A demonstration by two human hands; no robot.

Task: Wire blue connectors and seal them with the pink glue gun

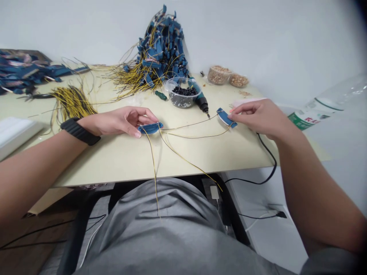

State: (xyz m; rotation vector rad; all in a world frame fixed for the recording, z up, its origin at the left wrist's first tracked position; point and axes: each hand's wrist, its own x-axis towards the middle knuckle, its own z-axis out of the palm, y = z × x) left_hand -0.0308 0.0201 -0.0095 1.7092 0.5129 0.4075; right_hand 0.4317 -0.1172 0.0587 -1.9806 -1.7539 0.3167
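Note:
My left hand (130,121) is closed on a small blue piece (151,128), with thumb and fingers along its edges. From that piece thin yellow-and-black wires (189,163) hang down past the table edge, over the grey shirt. Between finger and thumb, my right hand (252,114) pinches a second blue piece (224,117) with a pale strip along one side. Thin wires (197,136) run from this piece across toward the left one. Both blue pieces are held just above the table. What exactly these pieces are I cannot make out.
A tall heap of blue wired pieces (164,49) stands at the back beside a tub of black parts (183,93) and an electric screwdriver (201,100). A wire bundle (71,103) and a white block (17,135) lie left. A plastic bottle (318,110) is right.

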